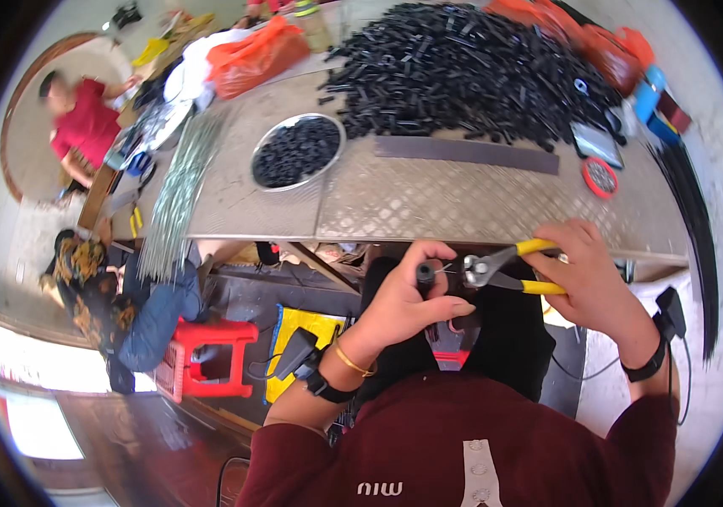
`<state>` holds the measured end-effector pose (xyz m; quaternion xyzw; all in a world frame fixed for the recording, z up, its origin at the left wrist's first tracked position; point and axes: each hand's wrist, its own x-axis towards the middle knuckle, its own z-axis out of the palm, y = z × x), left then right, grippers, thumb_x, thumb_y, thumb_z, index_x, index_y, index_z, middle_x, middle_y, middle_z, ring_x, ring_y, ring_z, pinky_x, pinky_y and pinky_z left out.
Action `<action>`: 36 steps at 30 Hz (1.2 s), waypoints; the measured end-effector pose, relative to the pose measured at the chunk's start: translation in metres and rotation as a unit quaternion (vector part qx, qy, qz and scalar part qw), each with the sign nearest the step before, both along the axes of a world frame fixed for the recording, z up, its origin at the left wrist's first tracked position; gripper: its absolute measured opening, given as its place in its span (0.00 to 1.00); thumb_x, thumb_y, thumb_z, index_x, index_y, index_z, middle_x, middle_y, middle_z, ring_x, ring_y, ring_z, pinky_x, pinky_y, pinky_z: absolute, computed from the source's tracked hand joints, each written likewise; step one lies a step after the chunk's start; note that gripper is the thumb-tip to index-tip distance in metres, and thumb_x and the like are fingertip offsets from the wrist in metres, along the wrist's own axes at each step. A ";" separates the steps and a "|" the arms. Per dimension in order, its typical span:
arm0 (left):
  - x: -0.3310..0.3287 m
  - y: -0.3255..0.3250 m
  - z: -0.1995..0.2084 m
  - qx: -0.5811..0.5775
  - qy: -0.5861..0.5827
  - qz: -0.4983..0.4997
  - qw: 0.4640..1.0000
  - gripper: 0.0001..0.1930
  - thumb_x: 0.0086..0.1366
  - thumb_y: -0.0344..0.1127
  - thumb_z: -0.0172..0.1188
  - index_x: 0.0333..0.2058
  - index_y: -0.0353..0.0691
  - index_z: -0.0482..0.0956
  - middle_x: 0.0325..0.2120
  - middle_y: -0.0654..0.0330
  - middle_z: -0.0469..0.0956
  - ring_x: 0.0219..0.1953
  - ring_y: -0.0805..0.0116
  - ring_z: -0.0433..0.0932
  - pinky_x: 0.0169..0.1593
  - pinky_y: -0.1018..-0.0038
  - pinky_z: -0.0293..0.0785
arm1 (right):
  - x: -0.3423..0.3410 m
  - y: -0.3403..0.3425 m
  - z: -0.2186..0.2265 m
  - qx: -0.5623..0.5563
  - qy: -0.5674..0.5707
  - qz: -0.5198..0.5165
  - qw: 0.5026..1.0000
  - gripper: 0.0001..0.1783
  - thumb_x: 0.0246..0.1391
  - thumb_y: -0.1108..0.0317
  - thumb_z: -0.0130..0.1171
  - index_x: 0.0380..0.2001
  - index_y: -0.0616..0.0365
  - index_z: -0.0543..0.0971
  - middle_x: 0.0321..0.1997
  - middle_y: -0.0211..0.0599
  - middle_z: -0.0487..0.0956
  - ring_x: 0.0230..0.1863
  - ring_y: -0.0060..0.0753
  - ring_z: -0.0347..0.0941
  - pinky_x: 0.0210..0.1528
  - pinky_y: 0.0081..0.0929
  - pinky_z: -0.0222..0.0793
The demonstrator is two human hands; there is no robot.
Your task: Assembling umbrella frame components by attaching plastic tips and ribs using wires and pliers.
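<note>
A black tube [425,273] is gripped by the left hand [410,296], pliers [534,287] by the right hand [585,264]; a nip may be caused by slippage.

Lighting: bright, diffuse; one whited-out patch [44,427] at your lower left. Glare: pale sheen on your counter [247,211] (strongest across its checkered part). Focus: fair at your pliers [509,282], soft outward. Distortion: fisheye bowing, black corners.

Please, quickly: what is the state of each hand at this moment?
Left hand: closed, holding a small black cylindrical piece.
Right hand: closed, holding the yellow-handled pliers, handles apart.
</note>
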<state>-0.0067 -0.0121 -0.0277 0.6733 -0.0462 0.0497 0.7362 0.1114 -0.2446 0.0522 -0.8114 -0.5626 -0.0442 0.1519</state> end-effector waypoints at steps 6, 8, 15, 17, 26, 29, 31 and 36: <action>0.005 -0.018 0.000 -0.044 0.045 -0.048 0.997 0.26 0.49 0.24 0.66 0.46 0.42 0.63 0.20 0.72 0.63 0.23 0.85 0.60 0.29 0.86 0.59 | -0.005 -0.014 0.001 -0.063 -0.078 -0.012 0.995 0.26 0.30 0.70 0.65 0.41 0.54 0.76 0.51 0.37 0.66 0.57 0.38 0.61 0.62 0.50 0.47; 0.003 -0.020 -0.001 -0.027 0.052 -0.037 0.998 0.27 0.49 0.24 0.66 0.46 0.42 0.64 0.20 0.72 0.63 0.24 0.84 0.60 0.30 0.86 0.60 | -0.005 -0.016 0.000 -0.065 -0.041 0.001 0.997 0.27 0.29 0.72 0.64 0.41 0.55 0.75 0.53 0.38 0.66 0.59 0.41 0.60 0.65 0.51 0.42; 0.001 -0.021 0.001 -0.039 0.061 -0.050 0.996 0.28 0.49 0.26 0.67 0.48 0.41 0.65 0.20 0.71 0.63 0.24 0.84 0.60 0.30 0.85 0.60 | -0.001 -0.022 -0.003 -0.111 -0.016 0.016 0.994 0.26 0.37 0.67 0.63 0.45 0.55 0.74 0.55 0.39 0.65 0.59 0.41 0.59 0.63 0.50 0.45; 0.002 -0.021 0.000 -0.054 0.067 -0.061 0.994 0.28 0.49 0.27 0.67 0.48 0.41 0.65 0.19 0.71 0.63 0.24 0.83 0.61 0.30 0.85 0.60 | 0.002 -0.023 -0.004 -0.114 0.042 0.030 0.992 0.25 0.39 0.67 0.61 0.46 0.56 0.73 0.55 0.42 0.65 0.59 0.42 0.59 0.63 0.49 0.46; 0.006 -0.018 0.001 -0.067 0.073 -0.078 0.992 0.27 0.49 0.29 0.68 0.47 0.40 0.66 0.20 0.71 0.64 0.24 0.84 0.61 0.30 0.86 0.59 | 0.016 -0.026 -0.017 -0.088 0.157 0.102 0.978 0.23 0.42 0.68 0.56 0.46 0.59 0.73 0.55 0.45 0.65 0.56 0.45 0.61 0.58 0.42 0.54; 0.007 -0.019 -0.001 -0.074 0.070 -0.083 0.991 0.26 0.49 0.29 0.68 0.47 0.40 0.66 0.20 0.71 0.64 0.24 0.84 0.61 0.30 0.86 0.58 | 0.016 -0.024 -0.016 -0.100 0.174 0.096 0.975 0.23 0.44 0.67 0.55 0.46 0.60 0.73 0.55 0.46 0.66 0.55 0.46 0.62 0.58 0.39 0.56; 0.007 -0.019 -0.003 -0.059 0.060 -0.088 0.993 0.26 0.50 0.30 0.67 0.47 0.39 0.66 0.21 0.71 0.64 0.24 0.84 0.61 0.29 0.85 0.57 | 0.016 -0.022 -0.015 -0.115 0.189 0.099 0.970 0.23 0.45 0.66 0.54 0.47 0.60 0.73 0.54 0.47 0.66 0.54 0.47 0.63 0.58 0.38 0.56; 0.010 -0.022 0.003 -0.050 0.086 -0.080 0.992 0.25 0.50 0.31 0.68 0.46 0.38 0.67 0.24 0.70 0.67 0.26 0.84 0.64 0.32 0.86 0.62 | 0.016 -0.021 -0.017 -0.120 0.216 0.106 0.963 0.23 0.45 0.66 0.53 0.47 0.60 0.73 0.55 0.47 0.66 0.54 0.47 0.63 0.57 0.37 0.57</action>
